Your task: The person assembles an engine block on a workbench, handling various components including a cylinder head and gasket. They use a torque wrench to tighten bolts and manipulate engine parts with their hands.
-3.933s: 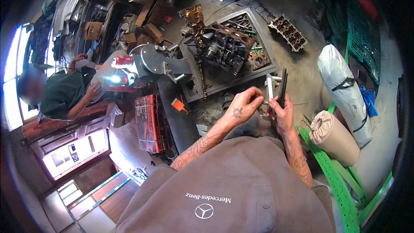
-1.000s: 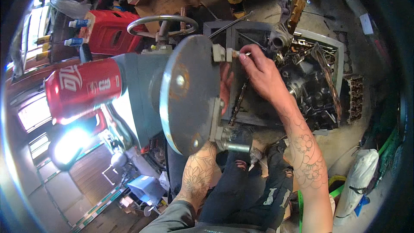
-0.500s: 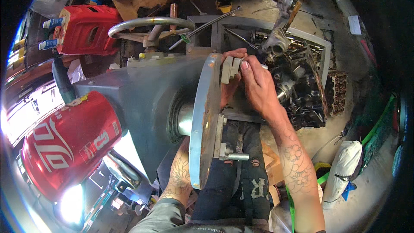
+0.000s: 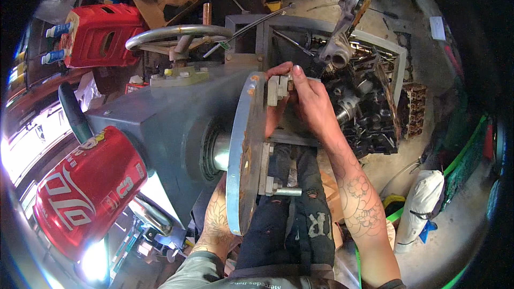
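The bare right hand (image 4: 313,101) pinches the square grey metal block (image 4: 277,90) on the round blue-grey metal plate (image 4: 245,155), maybe to steady it. The bare left hand (image 4: 272,120) is beside the plate; I can't tell its finger hold.

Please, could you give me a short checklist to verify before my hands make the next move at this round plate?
1. Right hand at the outer end of the upper bracket: ok.
2. Left hand grip: cannot tell, partly hidden.
3. Upper bracket tight on the round plate: cannot tell.
4. Lower bracket at the plate's face: ok.
5. Red can apart from both hands: ok.
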A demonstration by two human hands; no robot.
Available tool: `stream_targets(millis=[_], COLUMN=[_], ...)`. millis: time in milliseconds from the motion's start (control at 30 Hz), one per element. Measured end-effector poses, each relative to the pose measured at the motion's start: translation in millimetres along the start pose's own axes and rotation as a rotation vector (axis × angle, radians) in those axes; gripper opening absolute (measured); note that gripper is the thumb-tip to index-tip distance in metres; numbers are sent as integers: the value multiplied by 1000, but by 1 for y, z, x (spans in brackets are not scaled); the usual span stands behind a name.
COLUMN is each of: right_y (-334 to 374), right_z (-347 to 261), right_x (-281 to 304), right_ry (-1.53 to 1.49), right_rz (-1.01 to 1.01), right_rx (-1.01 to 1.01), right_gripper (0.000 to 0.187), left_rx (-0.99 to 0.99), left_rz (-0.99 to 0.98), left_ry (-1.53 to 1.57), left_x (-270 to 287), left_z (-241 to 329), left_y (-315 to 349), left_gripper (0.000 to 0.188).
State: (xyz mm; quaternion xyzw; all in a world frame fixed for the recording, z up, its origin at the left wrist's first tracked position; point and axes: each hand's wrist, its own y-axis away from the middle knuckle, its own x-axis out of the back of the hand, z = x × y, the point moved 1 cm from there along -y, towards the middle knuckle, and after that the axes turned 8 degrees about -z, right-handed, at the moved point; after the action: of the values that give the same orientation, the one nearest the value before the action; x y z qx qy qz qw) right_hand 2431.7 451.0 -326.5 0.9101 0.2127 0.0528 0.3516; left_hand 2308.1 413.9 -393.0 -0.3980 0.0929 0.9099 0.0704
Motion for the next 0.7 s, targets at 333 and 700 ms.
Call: stream_targets(millis=[333,700], right_y=[2,4], right_z=[-6,-8], right_x=[-5,-7], right_ry=[-62,-20], right_rz=[-23,60], right_rx=[-36,-43], right_gripper=[26,43], left_rx=[-147,-99], left_rz=[-2,5], left_ry=[81,72], left_x=[-3,15], left_z=[-5,-10], left_y=[-4,1], left_gripper=[31,41])
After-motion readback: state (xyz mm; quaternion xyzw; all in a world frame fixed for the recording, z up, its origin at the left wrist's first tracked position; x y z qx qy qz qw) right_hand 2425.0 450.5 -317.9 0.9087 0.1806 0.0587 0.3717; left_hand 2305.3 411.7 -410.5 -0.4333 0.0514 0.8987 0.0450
